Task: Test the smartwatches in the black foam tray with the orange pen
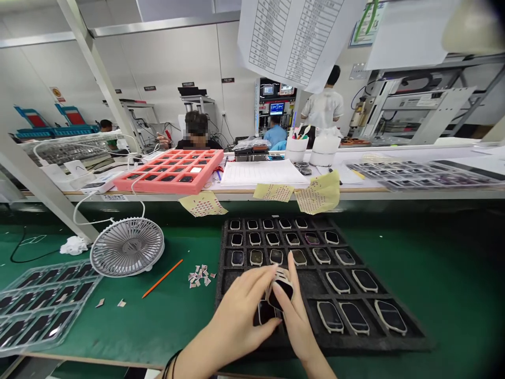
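Head view: a black foam tray (379,345) sits on the green-matted counter (453,273) at lower centre, its pockets holding rows of dark-faced, rounded-rectangle parts with pale frames (330,317). The left hand (236,316) and right hand (295,316) meet over the tray's lower left, their grip closed on one such part (281,288), held just above the tray. Another part (265,311) lies under the left hand's fingers. Green mat runs from the tray's right edge to the frame's edge. Left of the tray lie paper scraps (201,276), an orange pencil (161,278), a grey desk fan (127,247) and a clear plastic tray (43,305) of dark pieces. Upper left, on a raised shelf (394,193), a coral tray (169,171) holds dark items in its cells.
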`<state>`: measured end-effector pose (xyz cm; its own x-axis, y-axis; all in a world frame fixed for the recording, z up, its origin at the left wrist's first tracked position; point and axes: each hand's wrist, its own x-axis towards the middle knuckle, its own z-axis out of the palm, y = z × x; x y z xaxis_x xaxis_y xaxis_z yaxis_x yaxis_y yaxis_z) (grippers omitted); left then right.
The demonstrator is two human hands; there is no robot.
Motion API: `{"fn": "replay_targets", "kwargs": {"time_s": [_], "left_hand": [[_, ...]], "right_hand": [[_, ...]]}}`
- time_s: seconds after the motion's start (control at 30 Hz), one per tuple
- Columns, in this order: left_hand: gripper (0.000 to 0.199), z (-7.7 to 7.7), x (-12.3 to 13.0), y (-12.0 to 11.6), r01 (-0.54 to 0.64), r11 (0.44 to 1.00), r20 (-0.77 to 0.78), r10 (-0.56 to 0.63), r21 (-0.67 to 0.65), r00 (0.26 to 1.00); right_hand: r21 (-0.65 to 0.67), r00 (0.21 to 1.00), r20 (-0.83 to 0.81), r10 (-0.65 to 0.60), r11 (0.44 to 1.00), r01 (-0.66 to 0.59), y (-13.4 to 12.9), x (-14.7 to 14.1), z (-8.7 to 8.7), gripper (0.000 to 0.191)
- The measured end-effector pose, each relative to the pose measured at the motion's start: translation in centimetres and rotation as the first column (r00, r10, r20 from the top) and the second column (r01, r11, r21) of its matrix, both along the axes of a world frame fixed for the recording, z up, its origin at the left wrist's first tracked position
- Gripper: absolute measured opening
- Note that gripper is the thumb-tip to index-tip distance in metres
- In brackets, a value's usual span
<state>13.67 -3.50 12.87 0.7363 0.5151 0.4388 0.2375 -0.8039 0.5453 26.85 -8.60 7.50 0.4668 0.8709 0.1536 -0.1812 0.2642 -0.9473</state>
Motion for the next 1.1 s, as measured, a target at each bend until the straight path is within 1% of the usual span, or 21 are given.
{"fn": "replay_targets", "kwargs": {"time_s": [0.03, 0.1, 0.2, 0.3, 0.37, 0.4, 0.47, 0.53, 0.57, 0.6, 0.67, 0.73, 0.8, 0.83, 0.9, 0.93, 1.0, 1.07, 1.1], "left_hand": [[0.078, -0.1, 0.5, 0.0, 0.023, 0.997, -0.041, -0.020, 0.069, 0.999], [0.082, -0.8, 1.5, 0.0, 0.049, 0.989, -0.097, -0.035, 0.143, 0.995], [0.092, -2.2, 2.9, 0.3, 0.033, 0.989, -0.136, -0.013, 0.143, 0.991], [0.093, -3.6, 3.8, 0.8, 0.013, 0.993, -0.119, 0.001, 0.117, 0.993], [0.088, -4.2, 4.1, 1.3, 0.002, 0.996, -0.055, 0.003, 0.093, 0.998], [0.084, -4.4, 4.2, 1.5, -0.009, 0.997, -0.018, 0.010, 0.076, 1.000], [0.074, -4.5, 4.2, 1.8, -0.049, 0.999, 0.046, 0.048, 0.024, 0.998], [0.063, -4.3, 4.2, 1.9, -0.103, 0.994, 0.090, 0.105, -0.026, 0.990], [0.060, -4.1, 4.2, 1.9, -0.126, 0.991, 0.106, 0.130, -0.047, 0.986], [0.059, -4.0, 4.2, 1.8, -0.140, 0.988, 0.116, 0.147, -0.067, 0.982], [0.060, -3.8, 4.3, 1.5, -0.143, 0.986, 0.134, 0.154, -0.091, 0.979], [0.061, -3.9, 4.5, 1.1, -0.122, 0.988, 0.140, 0.134, -0.090, 0.981], [0.060, -4.1, 4.7, 0.7, -0.100, 0.992, 0.131, 0.109, -0.072, 0.985], [0.060, -4.2, 4.7, 0.5, -0.089, 0.994, 0.122, 0.096, -0.062, 0.988], [0.060, -4.5, 4.9, 0.2, -0.066, 0.997, 0.102, 0.070, -0.045, 0.992], [0.060, -4.6, 5.0, 0.1, -0.053, 0.998, 0.095, 0.056, -0.037, 0.994], [0.060, -4.7, 5.1, -0.2, -0.029, 0.999, 0.093, 0.030, -0.017, 0.995], [0.061, -4.6, 5.2, -0.4, -0.016, 1.000, 0.107, 0.015, 0.010, 0.994], [0.062, -4.6, 5.2, -0.5, -0.016, 1.000, 0.117, 0.013, 0.025, 0.993]], "right_hand": [[-0.008, 0.996, 0.084, 0.016, 1.000, -0.015, 0.0, 0.1, 0.0, 0.074], [-0.049, 0.972, 0.221, 0.074, 0.997, -0.065, 0.1, 0.3, -0.2, 0.076], [-0.108, 0.940, 0.324, 0.108, 0.991, -0.076, 0.2, 0.7, -0.7, 0.080], [-0.137, 0.929, 0.354, 0.106, 0.989, -0.061, 0.1, 1.2, -1.0, 0.083], [-0.142, 0.938, 0.324, 0.124, 0.986, -0.081, -0.1, 1.8, -0.8, 0.081], [-0.142, 0.948, 0.283, 0.144, 0.984, -0.107, -0.2, 2.2, -0.6, 0.081], [-0.132, 0.968, 0.137, 0.211, 0.972, -0.194, -0.2, 3.4, -0.2, 0.077], [-0.076, 0.964, -0.040, 0.265, 0.961, -0.267, 0.0, 4.9, 0.2, 0.070], [-0.035, 0.956, -0.108, 0.272, 0.960, -0.277, 0.1, 5.6, 0.2, 0.066], [0.009, 0.953, -0.154, 0.261, 0.965, -0.262, 0.2, 6.1, 0.1, 0.061], [0.089, 0.956, -0.192, 0.220, 0.975, -0.206, 0.0, 6.8, -0.3, 0.056], [0.119, 0.946, -0.226, 0.233, 0.970, -0.211, -0.8, 7.0, -1.3, 0.053], [0.129, 0.906, -0.307, 0.292, 0.956, -0.265, -1.9, 6.8, -2.3, 0.051], [0.141, 0.882, -0.359, 0.305, 0.952, -0.272, -2.5, 6.8, -2.8, 0.049], [0.182, 0.847, -0.440, 0.297, 0.954, -0.240, -3.3, 6.9, -3.4, 0.046], [0.203, 0.845, -0.449, 0.290, 0.954, -0.220, -3.5, 7.0, -3.4, 0.046], [0.229, 0.874, -0.389, 0.292, 0.949, -0.215, -3.0, 7.3, -3.0, 0.045], [0.261, 0.924, -0.251, 0.288, 0.939, -0.222, -2.0, 7.6, -2.2, 0.047], [0.288, 0.947, -0.179, 0.265, 0.935, -0.207, -1.5, 7.5, -1.9, 0.049]]}}
